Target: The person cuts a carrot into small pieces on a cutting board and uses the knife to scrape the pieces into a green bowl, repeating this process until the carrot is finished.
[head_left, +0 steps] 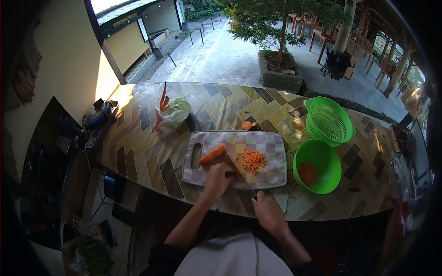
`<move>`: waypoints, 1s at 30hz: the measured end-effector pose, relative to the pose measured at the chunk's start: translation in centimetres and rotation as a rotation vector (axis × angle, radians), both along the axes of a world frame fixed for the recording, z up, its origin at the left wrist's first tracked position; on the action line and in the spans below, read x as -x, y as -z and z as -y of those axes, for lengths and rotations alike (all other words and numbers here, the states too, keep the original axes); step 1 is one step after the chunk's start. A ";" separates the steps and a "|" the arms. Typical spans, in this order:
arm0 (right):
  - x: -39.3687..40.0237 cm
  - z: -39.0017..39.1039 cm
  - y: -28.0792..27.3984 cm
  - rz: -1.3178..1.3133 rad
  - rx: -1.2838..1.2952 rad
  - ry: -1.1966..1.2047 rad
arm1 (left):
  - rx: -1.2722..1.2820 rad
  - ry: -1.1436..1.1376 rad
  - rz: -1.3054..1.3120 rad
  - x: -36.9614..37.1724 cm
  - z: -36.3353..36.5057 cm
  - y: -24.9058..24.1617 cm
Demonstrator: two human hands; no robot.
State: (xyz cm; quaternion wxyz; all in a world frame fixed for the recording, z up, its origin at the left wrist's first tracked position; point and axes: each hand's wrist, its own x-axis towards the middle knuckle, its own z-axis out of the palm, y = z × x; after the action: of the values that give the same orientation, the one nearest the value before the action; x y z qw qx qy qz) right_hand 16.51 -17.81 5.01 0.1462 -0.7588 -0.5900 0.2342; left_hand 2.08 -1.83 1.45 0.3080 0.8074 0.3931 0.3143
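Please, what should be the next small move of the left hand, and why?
Probably the left hand should ease back slightly before any cut: it is close to the knife, which the right hand holds over the board.

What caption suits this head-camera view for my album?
Left hand over a checked cutting board, right hand gripping a knife, with diced carrot and a green bowl nearby.

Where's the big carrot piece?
In the head view, the big carrot piece lies on the left part of the cutting board, beyond the left hand.
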 end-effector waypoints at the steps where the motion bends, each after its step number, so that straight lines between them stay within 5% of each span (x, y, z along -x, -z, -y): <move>1: 0.0 -0.3 0.0 0.007 0.003 0.002 | -0.005 -0.007 -0.011 -0.1 0.2 -0.3; 10: -0.7 0.6 0.2 -0.211 -0.052 0.051 | -0.019 -0.046 0.005 -0.1 0.3 0.1; 30: -0.6 -0.2 0.4 -0.104 -0.028 0.049 | -0.056 -0.106 -0.067 0.2 0.4 0.1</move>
State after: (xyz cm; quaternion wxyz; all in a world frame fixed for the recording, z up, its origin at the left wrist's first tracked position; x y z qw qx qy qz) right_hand 17.12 -17.63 4.66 0.1929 -0.7577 -0.5659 0.2617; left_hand 1.93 -2.27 1.35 0.2547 0.8040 0.4363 0.3137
